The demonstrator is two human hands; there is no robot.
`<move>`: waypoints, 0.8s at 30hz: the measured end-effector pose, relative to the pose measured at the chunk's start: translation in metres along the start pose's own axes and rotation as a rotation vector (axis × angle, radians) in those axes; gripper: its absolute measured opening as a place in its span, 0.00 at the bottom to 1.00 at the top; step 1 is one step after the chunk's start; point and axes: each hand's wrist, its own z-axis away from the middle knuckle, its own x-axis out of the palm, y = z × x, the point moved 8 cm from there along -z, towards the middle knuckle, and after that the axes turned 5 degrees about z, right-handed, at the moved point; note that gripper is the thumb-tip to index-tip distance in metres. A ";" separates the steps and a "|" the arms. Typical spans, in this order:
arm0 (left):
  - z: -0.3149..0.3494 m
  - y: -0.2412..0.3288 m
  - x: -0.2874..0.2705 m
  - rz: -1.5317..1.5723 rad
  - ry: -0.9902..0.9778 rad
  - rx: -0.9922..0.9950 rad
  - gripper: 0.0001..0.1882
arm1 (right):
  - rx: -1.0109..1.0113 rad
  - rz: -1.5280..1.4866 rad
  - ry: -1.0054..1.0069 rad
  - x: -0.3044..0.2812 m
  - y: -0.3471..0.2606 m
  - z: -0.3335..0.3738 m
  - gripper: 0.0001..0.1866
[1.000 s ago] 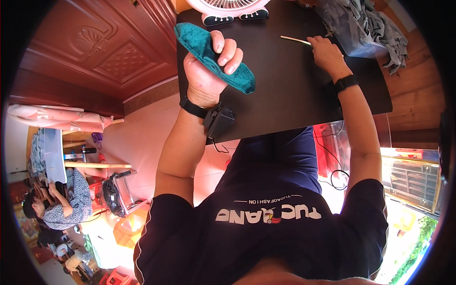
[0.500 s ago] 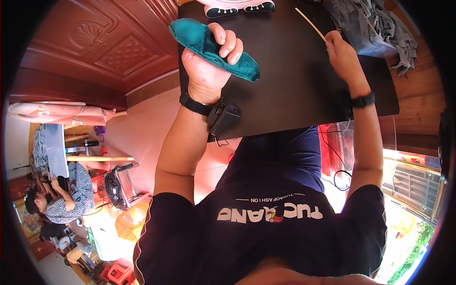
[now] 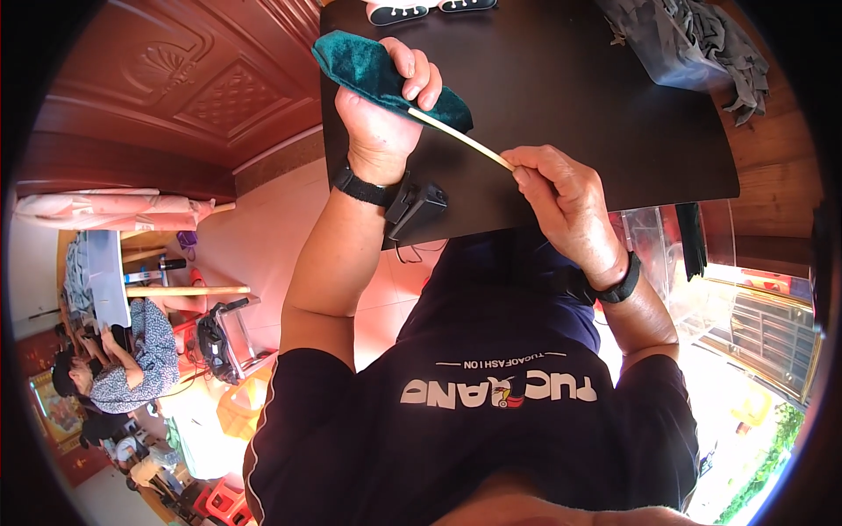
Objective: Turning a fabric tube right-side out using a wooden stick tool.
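My left hand (image 3: pixel 386 114) is wrapped round a dark green velvet piece (image 3: pixel 358 61), long and narrow with tapered ends, held above the table's left side. A thin pale wooden stick (image 3: pixel 469 142) is pinched between the thumb and fingers of my right hand (image 3: pixel 561 193). The stick slants up to the left, and its tip meets the lower edge of the green velvet near my left palm. Whether the tip goes into the fabric I cannot tell. Each wrist wears a black strap, the left one with a small black device.
The black table (image 3: pixel 526 79) lies beneath my hands. At its far edge stand white shoes with black toes (image 3: pixel 399 14). A clear bin (image 3: pixel 684 70) heaped with grey fabric strips sits at the far right. Off to the left, a person (image 3: pixel 132 368) in a patterned garment sits at another table.
My right hand has come from the far right toward me and leftward, bringing the stick to the green velvet. My left hand has barely moved and still holds the piece.
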 end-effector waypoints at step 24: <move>0.018 -0.018 0.013 -0.223 0.189 -0.028 0.13 | 0.379 -0.652 0.053 0.036 0.033 -0.001 0.08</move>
